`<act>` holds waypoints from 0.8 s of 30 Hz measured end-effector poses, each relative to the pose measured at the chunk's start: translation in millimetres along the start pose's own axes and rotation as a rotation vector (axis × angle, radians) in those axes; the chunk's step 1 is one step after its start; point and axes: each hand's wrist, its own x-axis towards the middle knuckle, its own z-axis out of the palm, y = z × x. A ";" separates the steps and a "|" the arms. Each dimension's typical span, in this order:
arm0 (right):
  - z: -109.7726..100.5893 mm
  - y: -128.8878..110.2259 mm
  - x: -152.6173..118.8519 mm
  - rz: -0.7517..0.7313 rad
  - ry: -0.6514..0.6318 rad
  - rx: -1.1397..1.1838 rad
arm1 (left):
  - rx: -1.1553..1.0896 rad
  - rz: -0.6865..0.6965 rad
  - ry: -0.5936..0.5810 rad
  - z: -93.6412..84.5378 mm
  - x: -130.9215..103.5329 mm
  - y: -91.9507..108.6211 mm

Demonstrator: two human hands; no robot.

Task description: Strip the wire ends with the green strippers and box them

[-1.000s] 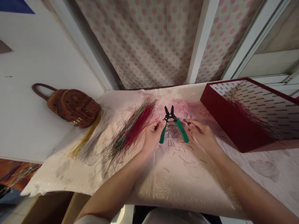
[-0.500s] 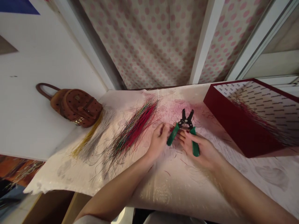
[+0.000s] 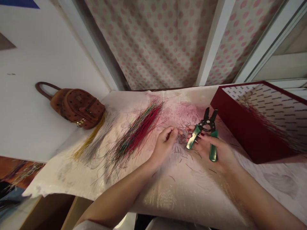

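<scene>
The right hand [image 3: 205, 147] is holding a wire stripper [image 3: 206, 122] with green handles; its thumb lies across between the two handles, which are spread apart, and the black jaws, also a little apart, are pointing to the far side. The tool is at the right of the middle, near the dark red box [image 3: 236, 129]. The left hand [image 3: 165, 142] is narrow, with fingers curled and thumb close to the forefinger; whether a thin wire is between them I cannot tell, because the view is too small there. Short wire pieces [image 3: 177, 149] are scattered on the pale table cover [image 3: 168, 195], near both hands. To the left lies a bundle of red and dark wires [image 3: 139, 129], and farther left grey strands [image 3: 99, 140], yellow strands [image 3: 90, 140] and a brown bag [image 3: 80, 107].
</scene>
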 end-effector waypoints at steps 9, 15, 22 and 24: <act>8.9 -6.0 -3.9 0.031 0.010 -0.088 | 0.048 0.114 0.023 4.0 0.7 -6.3; 4.6 -4.3 -3.4 0.018 0.020 -0.173 | 0.060 0.126 0.026 4.5 1.4 -7.1; 5.5 -1.7 -3.8 0.020 0.027 -0.093 | 0.059 0.140 0.069 2.9 2.1 -9.5; 6.2 -1.1 -3.9 0.026 0.034 -0.089 | 0.055 0.133 0.094 2.1 2.3 -9.2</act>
